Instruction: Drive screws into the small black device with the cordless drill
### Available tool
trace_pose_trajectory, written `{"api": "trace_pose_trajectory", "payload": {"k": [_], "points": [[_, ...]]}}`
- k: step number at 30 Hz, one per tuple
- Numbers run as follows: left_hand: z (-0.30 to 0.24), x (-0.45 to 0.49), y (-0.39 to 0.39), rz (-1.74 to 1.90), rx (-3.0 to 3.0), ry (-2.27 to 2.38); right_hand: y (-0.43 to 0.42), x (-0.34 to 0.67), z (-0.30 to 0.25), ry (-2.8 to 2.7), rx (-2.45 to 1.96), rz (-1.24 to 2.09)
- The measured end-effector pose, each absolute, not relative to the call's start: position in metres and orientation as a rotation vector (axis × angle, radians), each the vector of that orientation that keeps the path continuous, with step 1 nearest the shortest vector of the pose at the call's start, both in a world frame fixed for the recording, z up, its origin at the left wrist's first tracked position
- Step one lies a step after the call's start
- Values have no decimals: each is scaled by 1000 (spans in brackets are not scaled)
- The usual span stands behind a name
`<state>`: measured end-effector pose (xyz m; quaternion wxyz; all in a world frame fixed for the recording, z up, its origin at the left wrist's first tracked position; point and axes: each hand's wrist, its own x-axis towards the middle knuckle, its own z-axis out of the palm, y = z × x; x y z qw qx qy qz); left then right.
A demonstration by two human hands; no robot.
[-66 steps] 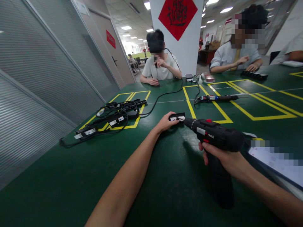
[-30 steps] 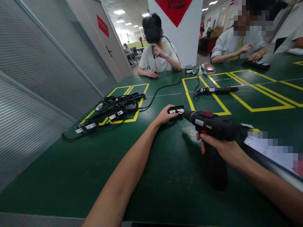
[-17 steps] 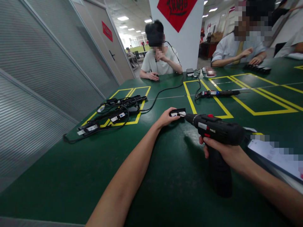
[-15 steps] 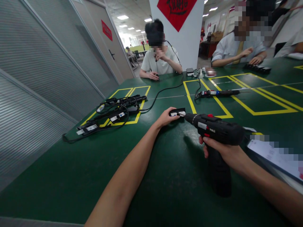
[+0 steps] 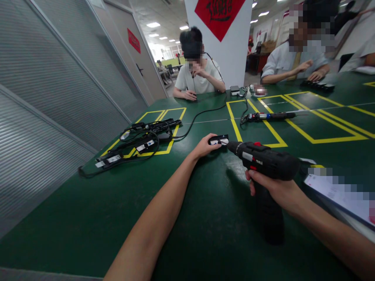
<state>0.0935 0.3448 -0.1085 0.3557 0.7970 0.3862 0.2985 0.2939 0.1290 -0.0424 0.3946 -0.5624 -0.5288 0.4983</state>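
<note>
My left hand (image 5: 203, 146) reaches out over the green table (image 5: 88, 218) and pinches a small black device with a white label (image 5: 219, 139), holding it down on the tabletop. My right hand (image 5: 275, 191) is wrapped round the grip of a black cordless drill (image 5: 265, 162) with red buttons. The drill's nose points left and its tip meets the right end of the small device.
A heap of black devices and cables (image 5: 140, 142) lies in a yellow-taped box at the left. An electric screwdriver (image 5: 268, 115) lies further back. A paper sheet (image 5: 336, 191) sits at the right. Two people (image 5: 197, 74) (image 5: 295, 62) sit across the table.
Hands, drill and device stay almost in place; only the camera view has shifted slightly.
</note>
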Motion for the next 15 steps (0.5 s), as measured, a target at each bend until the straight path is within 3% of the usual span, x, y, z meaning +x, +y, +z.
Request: {"api": "trace_pose_trajectory", "payload": {"k": [15], "points": [[-106, 94, 343, 781, 2070, 1009, 128, 296, -38, -1369, -1408, 1300]]}}
